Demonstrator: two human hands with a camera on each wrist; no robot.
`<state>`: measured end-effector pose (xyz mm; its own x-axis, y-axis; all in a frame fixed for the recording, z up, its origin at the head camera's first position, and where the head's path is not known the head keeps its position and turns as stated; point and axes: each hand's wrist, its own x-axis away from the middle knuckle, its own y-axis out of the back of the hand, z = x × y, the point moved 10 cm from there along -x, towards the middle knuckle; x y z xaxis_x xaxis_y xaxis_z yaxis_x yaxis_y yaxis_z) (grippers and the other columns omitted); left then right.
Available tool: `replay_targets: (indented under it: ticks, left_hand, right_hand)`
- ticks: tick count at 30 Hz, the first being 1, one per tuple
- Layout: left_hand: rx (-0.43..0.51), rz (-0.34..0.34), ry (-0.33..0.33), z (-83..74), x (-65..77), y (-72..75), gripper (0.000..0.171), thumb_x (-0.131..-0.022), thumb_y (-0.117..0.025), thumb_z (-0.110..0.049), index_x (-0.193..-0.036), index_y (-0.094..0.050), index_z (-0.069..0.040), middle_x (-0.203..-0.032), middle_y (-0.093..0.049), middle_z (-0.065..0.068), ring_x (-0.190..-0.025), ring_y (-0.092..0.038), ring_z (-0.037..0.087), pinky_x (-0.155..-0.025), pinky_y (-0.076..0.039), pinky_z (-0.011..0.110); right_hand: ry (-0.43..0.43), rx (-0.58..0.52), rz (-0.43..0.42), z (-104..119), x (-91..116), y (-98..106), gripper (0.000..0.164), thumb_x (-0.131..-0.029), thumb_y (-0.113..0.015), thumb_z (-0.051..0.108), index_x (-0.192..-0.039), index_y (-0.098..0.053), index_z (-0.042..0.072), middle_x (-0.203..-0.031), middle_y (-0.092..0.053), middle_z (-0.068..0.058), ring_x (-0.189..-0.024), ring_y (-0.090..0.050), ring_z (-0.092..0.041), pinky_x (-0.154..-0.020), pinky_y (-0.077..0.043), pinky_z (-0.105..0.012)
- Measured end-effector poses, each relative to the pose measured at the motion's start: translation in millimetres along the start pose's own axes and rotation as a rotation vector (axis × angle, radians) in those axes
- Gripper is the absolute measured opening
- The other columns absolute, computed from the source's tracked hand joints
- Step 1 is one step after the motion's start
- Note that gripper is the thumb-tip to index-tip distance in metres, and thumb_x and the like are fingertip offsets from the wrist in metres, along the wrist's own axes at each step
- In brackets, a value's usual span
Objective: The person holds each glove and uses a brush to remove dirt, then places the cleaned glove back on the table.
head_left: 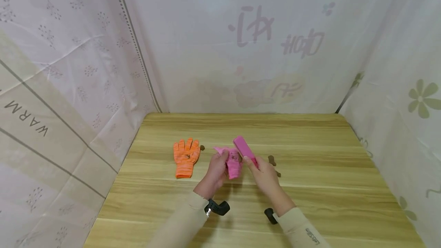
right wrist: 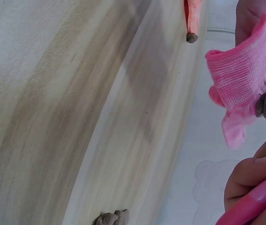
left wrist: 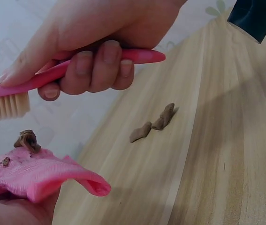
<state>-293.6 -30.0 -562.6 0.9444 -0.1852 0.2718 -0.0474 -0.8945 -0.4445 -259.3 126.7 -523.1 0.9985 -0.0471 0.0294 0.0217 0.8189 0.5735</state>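
Note:
A pink knitted glove [head_left: 234,169] is gripped by my left hand [head_left: 216,169], its thumb lying over the fabric. On the glove's upper side sits a soft brown lump [left wrist: 28,140], with smaller brown specks beside it. My right hand [head_left: 265,175] holds a pink brush [head_left: 245,148] by its handle, fingers wrapped around and thumb along the top. In the left wrist view the pale bristles [left wrist: 6,107] face down, a little above the lump and apart from it. The glove's cuff [right wrist: 215,56] hangs loose in the right wrist view.
An orange glove [head_left: 184,163] with a brown smear lies flat on the wooden table [head_left: 320,198], at left. A small brown lump [head_left: 202,147] rests by its fingers. More brown pieces [head_left: 271,160] lie right of the brush. Printed cloth [head_left: 193,49] hangs behind and along both sides.

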Motion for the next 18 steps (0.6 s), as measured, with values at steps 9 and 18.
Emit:
replay_targets:
  ticks: [9,18]
  left_hand:
    - [-0.032,0.012,0.023,3.9,0.5,-3.2,0.038,-0.111,-0.038,-0.03,-0.124,-0.058,-0.001,-0.1,-0.071,0.002,-0.09,-0.069,0.012,-0.08,-0.058,0.029]
    - [0.026,-0.021,0.023,1.5,0.1,5.0,0.036,-0.112,-0.035,-0.025,-0.127,-0.055,0.001,-0.098,-0.069,0.001,-0.087,-0.067,0.009,-0.078,-0.058,0.026]
  right_hand:
    - [0.088,0.148,0.01,9.6,-1.2,-11.3,0.053,-0.101,-0.045,0.062,-0.098,-0.063,0.013,-0.065,-0.044,0.0,-0.061,-0.044,-0.016,-0.056,-0.037,-0.029]
    - [0.07,0.242,0.03,-3.3,1.3,-16.3,0.059,-0.101,-0.04,0.065,-0.107,-0.063,0.012,-0.065,-0.043,-0.001,-0.057,-0.041,-0.015,-0.052,-0.033,-0.029]
